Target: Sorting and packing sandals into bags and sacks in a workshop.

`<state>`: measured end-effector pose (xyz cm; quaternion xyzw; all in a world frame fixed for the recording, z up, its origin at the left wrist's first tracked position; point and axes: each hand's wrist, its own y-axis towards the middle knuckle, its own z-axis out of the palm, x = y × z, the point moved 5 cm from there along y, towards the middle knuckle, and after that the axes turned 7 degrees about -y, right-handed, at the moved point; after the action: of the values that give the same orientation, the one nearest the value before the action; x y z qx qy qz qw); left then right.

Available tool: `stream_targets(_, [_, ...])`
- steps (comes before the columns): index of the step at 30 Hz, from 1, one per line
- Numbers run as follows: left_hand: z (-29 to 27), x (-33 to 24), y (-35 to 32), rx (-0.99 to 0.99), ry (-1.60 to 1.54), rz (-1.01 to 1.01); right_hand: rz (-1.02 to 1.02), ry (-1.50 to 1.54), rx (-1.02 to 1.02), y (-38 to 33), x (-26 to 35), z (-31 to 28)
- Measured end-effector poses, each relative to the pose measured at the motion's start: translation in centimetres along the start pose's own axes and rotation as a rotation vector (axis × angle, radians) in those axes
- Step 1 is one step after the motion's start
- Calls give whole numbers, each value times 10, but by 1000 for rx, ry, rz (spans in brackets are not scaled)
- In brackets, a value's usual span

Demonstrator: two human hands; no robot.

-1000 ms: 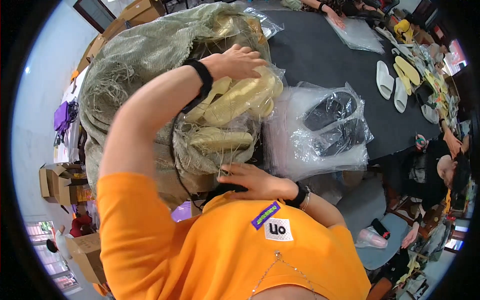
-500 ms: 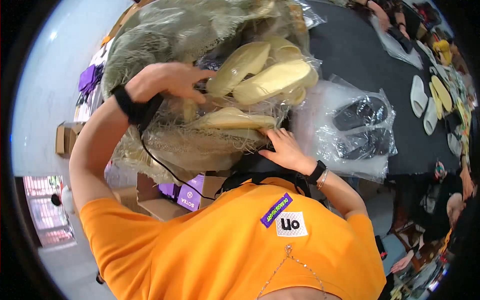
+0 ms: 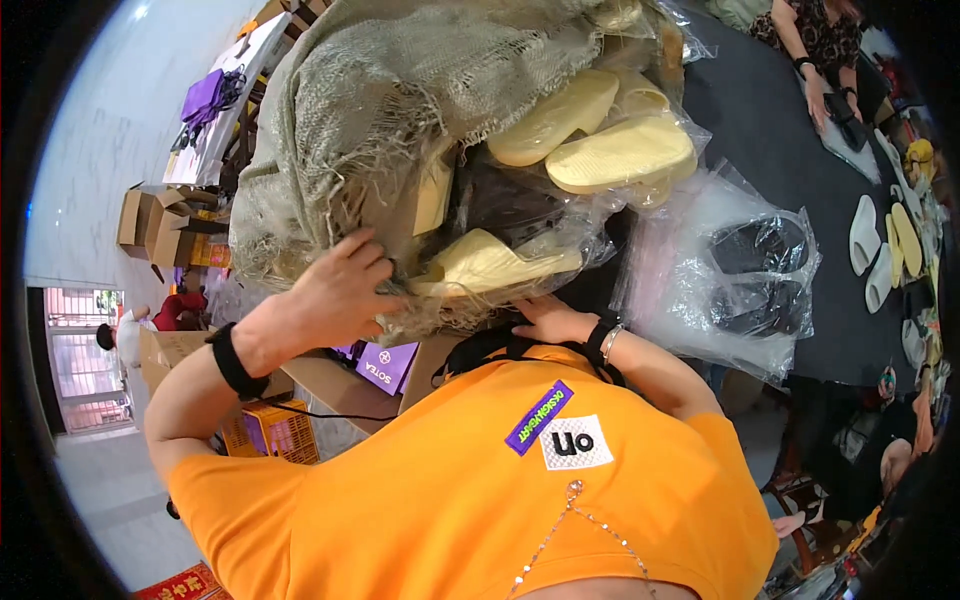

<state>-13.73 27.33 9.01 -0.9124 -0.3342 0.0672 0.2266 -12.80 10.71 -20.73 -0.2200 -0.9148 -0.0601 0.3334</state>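
Your left hand is now sitting lower, at the frayed edge of the woven sack.
Half a second ago it was up beside the slippers; your right hand is staying at the near rim. Your left fingers are curling, slightly apart; whether either hand is pinching, you cannot tell. At least four pale yellow slippers are lying in the sack's mouth, one bag stack beside it.

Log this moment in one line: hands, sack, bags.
left hand: at frayed edge of sack | right hand: near lower yellow slipper | sack: open, wrapped slippers showing | clear bags: on dark table
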Motion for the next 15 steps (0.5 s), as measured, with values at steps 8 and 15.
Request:
stream_targets(8, [25, -4, -17, -107, -27, 85, 102, 317, -141, -39, 52, -142])
stream_targets(15, [41, 8, -18, -158, -236, -9, 332, -141, -496, -37, 53, -141])
